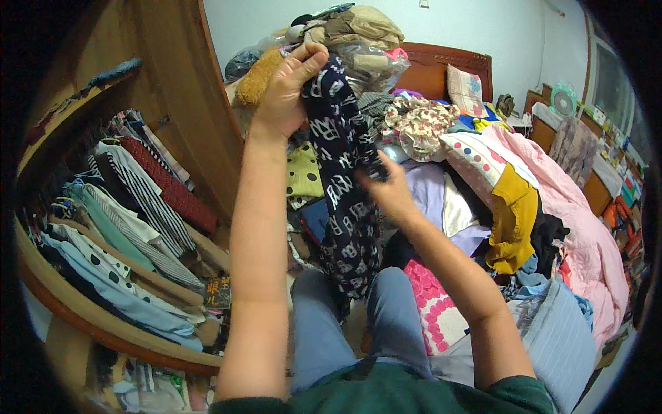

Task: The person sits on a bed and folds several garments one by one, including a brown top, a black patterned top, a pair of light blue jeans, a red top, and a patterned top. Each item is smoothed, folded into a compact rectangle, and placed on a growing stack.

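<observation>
A black garment with white letter-like prints [336, 191] hangs lengthwise in front of me, its lower end down between my knees. High up, my left hand [292, 85] pinches its top end between thumb and fingers. My right hand [385, 189] is at the garment's right side, about halfway down; its fingers are blurred and partly behind a fold, so its grip is unclear. Behind the garment lies a yellow-green cloth with black dots [301, 173]. A frilled floral cloth [421, 124] rests on the heap beyond my right hand.
On the left, an open wooden wardrobe [181, 67] holds several hanging clothes [139, 207]. Clothes and bagged items [367, 62] pile up ahead. The bed to the right bears a pink quilt [579, 217] and a mustard garment [512, 217]. A pink-and-white rug [434, 310] lies beside my right knee.
</observation>
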A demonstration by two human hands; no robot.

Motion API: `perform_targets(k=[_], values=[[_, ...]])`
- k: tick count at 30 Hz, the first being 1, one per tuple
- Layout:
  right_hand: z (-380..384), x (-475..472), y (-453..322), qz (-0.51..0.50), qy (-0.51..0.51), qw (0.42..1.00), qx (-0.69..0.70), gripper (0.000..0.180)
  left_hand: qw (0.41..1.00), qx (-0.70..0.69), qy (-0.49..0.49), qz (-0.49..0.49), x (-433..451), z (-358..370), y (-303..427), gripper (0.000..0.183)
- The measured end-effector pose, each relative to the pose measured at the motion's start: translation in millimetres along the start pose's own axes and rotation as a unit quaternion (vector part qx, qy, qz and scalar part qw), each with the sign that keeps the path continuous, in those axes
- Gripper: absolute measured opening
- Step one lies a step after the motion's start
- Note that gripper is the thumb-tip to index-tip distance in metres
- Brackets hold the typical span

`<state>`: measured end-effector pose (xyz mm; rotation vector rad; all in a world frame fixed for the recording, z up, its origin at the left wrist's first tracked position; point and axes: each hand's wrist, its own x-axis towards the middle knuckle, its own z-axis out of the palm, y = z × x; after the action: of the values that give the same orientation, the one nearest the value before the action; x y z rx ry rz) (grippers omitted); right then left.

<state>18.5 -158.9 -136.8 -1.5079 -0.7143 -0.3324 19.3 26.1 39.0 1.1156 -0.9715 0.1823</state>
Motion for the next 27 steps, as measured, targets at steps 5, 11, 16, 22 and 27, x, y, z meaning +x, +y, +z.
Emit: perform_targets(k=[5,11,16,22,27], values=[[-50,38,-28,-0.001,0.056,0.995,0.079,0.031,0.994,0.085,0.041,-0.053,-21,-34,26,0.015],[-119,97,-74,0.052,-0.064,0.992,-0.093,0.037,0.961,0.190,0.058,-0.189,-33,-76,-7,0.025],[-152,116,-88,0.022,-0.079,0.991,-0.102,0.038,0.939,0.293,-0.003,-0.178,-20,-66,0,0.022],[-174,130,-84,-0.035,-0.010,0.991,-0.130,0.037,0.876,0.479,-0.023,-0.048,4,-83,16,0.023],[-166,140,-91,-0.042,-0.054,0.996,-0.063,0.035,0.887,0.450,-0.025,-0.100,2,-72,36,0.027]])
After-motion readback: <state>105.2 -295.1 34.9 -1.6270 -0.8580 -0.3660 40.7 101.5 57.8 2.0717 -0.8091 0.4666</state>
